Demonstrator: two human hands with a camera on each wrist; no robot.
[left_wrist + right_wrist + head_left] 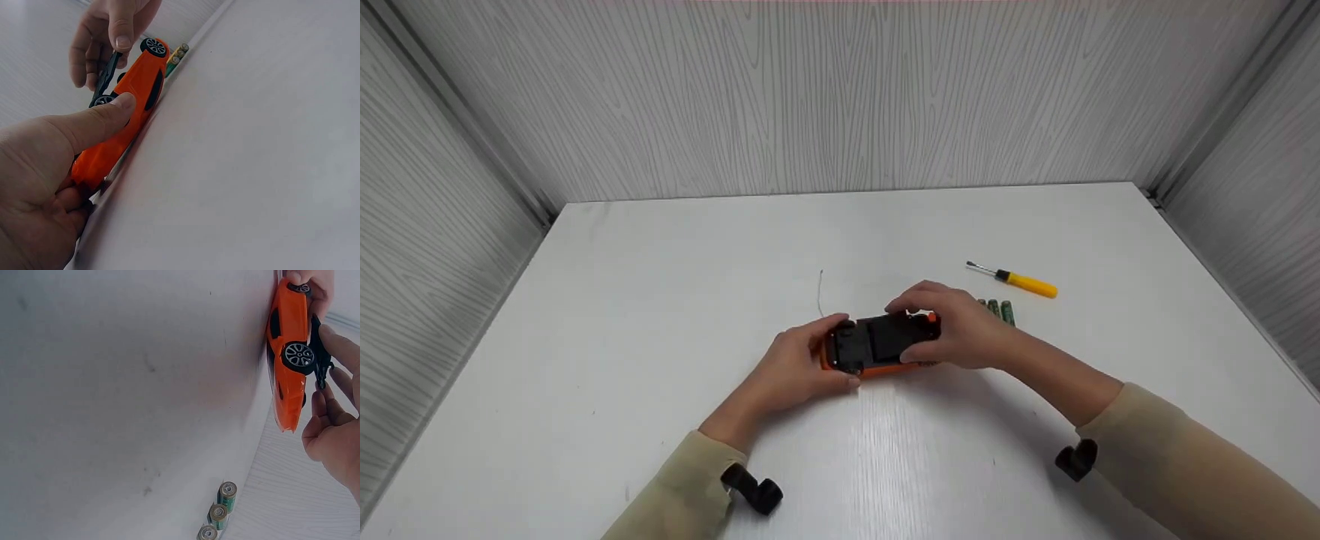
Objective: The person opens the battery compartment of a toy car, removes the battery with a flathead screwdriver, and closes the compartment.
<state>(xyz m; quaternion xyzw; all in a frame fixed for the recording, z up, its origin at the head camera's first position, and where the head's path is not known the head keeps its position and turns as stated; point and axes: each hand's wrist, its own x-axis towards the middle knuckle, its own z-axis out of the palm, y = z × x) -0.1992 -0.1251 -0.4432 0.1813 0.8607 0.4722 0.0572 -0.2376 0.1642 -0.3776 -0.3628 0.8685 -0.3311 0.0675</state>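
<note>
An orange toy car (885, 371) lies upside down on the white table, wheels up. My left hand (799, 364) grips one end of it, thumb on the near side and fingers on the far side. Between the thumb and fingers of my right hand (964, 330) is a thin black plate (320, 351). In both wrist views this plate stands tilted above the car's underside, its upper end raised. Whether its other end still touches the car I cannot tell.
Three green batteries (218, 515) stand on the table beyond my right hand. Farther back lies a screwdriver (1029, 284) with a yellow handle. A thin wire (820, 292) extends from behind the car. Panels (840, 97) enclose the table at the back and sides.
</note>
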